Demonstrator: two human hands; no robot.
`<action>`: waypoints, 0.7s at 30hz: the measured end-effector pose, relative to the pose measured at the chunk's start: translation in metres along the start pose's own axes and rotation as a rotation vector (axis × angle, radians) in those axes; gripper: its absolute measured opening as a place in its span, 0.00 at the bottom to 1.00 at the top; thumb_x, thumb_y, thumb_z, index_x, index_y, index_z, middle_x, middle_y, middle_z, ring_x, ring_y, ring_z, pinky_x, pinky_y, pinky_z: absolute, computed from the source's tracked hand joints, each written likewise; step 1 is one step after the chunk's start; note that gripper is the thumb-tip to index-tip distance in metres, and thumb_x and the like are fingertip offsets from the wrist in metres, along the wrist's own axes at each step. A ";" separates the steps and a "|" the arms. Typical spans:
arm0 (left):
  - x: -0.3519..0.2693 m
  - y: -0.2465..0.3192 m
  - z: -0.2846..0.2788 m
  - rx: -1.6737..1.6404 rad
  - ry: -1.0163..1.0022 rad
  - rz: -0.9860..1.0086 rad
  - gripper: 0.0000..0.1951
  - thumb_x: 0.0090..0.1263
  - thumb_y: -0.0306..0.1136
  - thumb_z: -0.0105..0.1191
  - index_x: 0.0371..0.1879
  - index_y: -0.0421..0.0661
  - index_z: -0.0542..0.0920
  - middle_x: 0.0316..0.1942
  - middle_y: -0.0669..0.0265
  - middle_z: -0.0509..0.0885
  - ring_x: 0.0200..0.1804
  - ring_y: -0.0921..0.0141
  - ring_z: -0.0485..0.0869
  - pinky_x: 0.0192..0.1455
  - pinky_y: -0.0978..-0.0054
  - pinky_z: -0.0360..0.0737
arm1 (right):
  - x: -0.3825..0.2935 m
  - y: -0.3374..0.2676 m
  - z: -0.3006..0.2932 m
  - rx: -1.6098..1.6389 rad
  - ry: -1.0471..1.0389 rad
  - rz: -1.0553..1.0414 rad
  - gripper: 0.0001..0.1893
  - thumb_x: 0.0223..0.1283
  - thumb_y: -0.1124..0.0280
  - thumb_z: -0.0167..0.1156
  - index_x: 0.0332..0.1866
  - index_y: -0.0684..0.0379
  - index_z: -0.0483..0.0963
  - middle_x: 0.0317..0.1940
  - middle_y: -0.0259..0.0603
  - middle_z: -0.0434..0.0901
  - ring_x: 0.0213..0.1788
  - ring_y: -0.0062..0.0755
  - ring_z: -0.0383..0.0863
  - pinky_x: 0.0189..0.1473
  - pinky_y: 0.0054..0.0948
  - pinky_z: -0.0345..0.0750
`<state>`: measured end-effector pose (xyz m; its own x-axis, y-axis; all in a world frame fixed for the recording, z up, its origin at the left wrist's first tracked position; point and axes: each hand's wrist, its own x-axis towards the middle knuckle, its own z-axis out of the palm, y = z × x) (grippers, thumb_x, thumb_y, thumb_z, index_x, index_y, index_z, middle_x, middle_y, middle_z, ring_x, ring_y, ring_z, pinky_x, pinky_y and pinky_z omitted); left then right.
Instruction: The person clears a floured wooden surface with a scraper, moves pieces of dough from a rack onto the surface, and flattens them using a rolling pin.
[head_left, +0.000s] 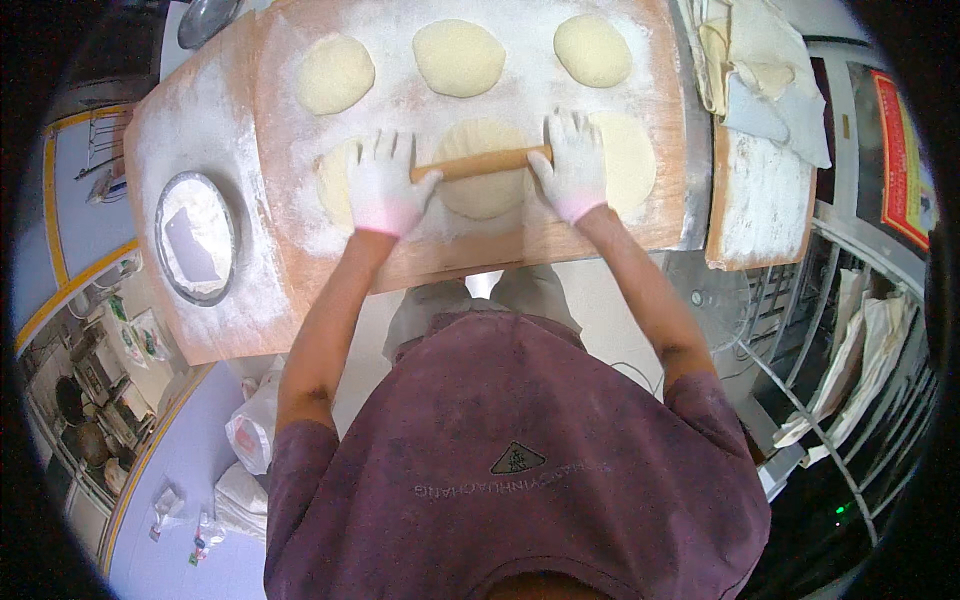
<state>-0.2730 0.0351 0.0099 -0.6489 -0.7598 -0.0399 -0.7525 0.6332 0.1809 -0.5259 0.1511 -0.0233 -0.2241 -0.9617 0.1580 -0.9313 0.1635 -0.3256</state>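
A wooden rolling pin (487, 163) lies across a flattened round of dough (484, 196) on the floured wooden board (420, 259). My left hand (388, 184), in a white glove with a pink cuff, is at the pin's left end, over part of another dough round (334, 184). At the right end is my right hand (574, 169), gloved alike, beside a third flat round (630, 161). Both palms face down with the fingers stretched forward, and the thumbs touch the pin. Farther back lie three thicker dough rounds, at left (335, 74), middle (459, 58) and right (593, 51).
A metal bowl of flour (195, 238) holding a flat scraper-like piece stands at the left. Another metal bowl (206, 21) is at the back left. Folded cloths (772, 97) lie over a floured board (761, 202) at the right. A metal rack (832, 360) stands at lower right.
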 end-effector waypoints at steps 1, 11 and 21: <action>0.016 -0.005 0.001 0.002 0.041 -0.001 0.35 0.64 0.53 0.57 0.64 0.42 0.72 0.63 0.51 0.74 0.65 0.53 0.70 0.71 0.49 0.60 | 0.011 0.003 0.002 -0.029 0.015 -0.013 0.24 0.56 0.60 0.61 0.54 0.64 0.68 0.53 0.56 0.71 0.58 0.59 0.67 0.60 0.50 0.64; 0.010 0.001 0.024 -0.021 0.015 0.037 0.37 0.65 0.51 0.55 0.70 0.39 0.65 0.69 0.49 0.66 0.70 0.52 0.65 0.73 0.49 0.56 | -0.009 0.002 -0.009 -0.023 -0.206 -0.020 0.41 0.59 0.50 0.60 0.69 0.70 0.59 0.67 0.62 0.63 0.73 0.58 0.58 0.75 0.51 0.52; 0.028 0.010 0.024 -0.152 0.108 -0.039 0.43 0.63 0.53 0.57 0.70 0.35 0.61 0.71 0.45 0.64 0.73 0.50 0.60 0.76 0.50 0.53 | 0.013 0.006 -0.006 -0.037 -0.146 0.023 0.41 0.59 0.46 0.57 0.68 0.71 0.60 0.70 0.63 0.60 0.73 0.58 0.56 0.76 0.51 0.50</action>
<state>-0.3018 0.0238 -0.0128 -0.5978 -0.7998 0.0541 -0.7460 0.5798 0.3276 -0.5362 0.1411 -0.0178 -0.2039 -0.9789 0.0129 -0.9370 0.1913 -0.2923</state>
